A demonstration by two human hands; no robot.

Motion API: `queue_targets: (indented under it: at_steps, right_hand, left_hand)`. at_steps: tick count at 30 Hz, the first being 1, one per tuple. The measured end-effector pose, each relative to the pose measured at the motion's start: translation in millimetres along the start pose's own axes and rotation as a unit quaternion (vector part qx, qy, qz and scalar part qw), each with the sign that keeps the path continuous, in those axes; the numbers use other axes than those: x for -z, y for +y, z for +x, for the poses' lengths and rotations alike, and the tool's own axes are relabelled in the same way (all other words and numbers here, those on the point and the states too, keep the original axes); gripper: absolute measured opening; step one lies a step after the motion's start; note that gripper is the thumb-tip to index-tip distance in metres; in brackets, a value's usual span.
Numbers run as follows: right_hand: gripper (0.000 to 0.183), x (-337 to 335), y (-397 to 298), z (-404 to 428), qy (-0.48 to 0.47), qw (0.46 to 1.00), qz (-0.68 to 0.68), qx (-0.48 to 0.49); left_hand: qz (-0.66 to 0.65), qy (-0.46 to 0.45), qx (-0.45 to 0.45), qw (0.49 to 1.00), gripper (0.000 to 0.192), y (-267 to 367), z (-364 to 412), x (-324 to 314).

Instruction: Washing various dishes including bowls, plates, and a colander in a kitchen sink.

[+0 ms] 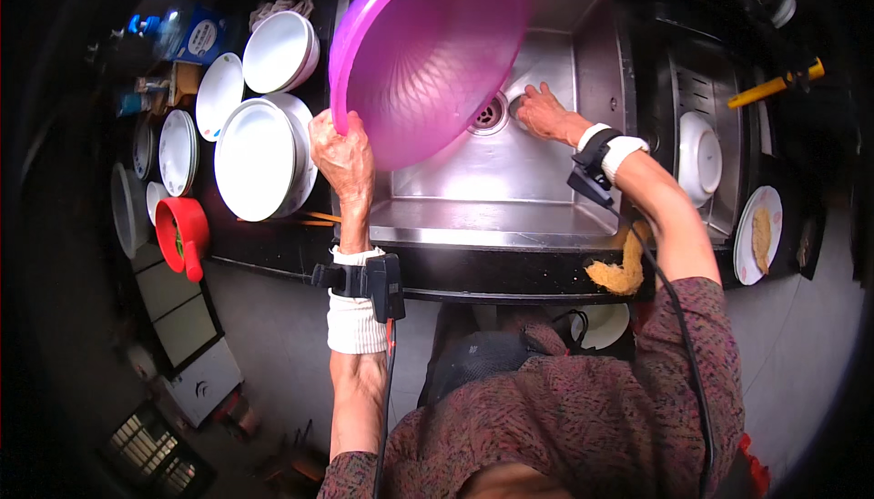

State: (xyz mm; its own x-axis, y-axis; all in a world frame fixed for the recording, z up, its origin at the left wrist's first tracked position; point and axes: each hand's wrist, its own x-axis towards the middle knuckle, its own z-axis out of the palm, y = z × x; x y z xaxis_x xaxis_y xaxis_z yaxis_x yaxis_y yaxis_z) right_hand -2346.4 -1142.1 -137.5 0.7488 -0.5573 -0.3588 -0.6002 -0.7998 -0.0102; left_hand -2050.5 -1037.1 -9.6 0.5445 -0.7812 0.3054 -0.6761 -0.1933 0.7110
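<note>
My left hand point(345, 157) grips the near left rim of a large purple-pink plastic basin point(437, 48). The basin is tilted up over the left part of a stainless steel sink point(478, 215), its hollow side facing me. Down in the sink, my right hand point(543, 116) is at a small grey round piece point(516, 111) just right of the drain point(489, 116). Fingers partly cover that piece, and whether they grip it cannot be told. The basin hides the sink's far left corner.
Left of the sink stand stacked white bowls point(254, 157), plates point(177, 152) and a red dipper point(183, 232). A loofah piece point(625, 270) lies on the front edge. Rightward are a small basin with a white bowl point(700, 157), a plate point(744, 253) and a yellow-handled tool point(771, 88).
</note>
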Motion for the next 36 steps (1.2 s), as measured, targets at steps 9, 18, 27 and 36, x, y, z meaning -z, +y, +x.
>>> queue_targets:
  at_steps: [9,18,27,36]
  right_hand:
    - [0.004,80,-30,-129,0.215,0.974,-0.073,0.018]
    - [0.005,95,-107,-193,0.386,0.911,-0.094,-0.112]
    - [0.012,95,-164,-199,0.439,0.838,-0.159,-0.281]
    - [0.007,92,-231,-412,0.396,0.739,-0.257,-0.481]
  left_hand:
    - [0.020,-0.130,0.073,0.989,0.032,-23,-10,-29]
    - [0.055,-0.137,-0.014,0.989,0.055,-45,-20,14]
    - [-0.151,-0.255,-0.222,0.929,0.029,69,-81,10]
    - [-0.314,-0.531,-0.272,0.739,0.019,207,-234,25]
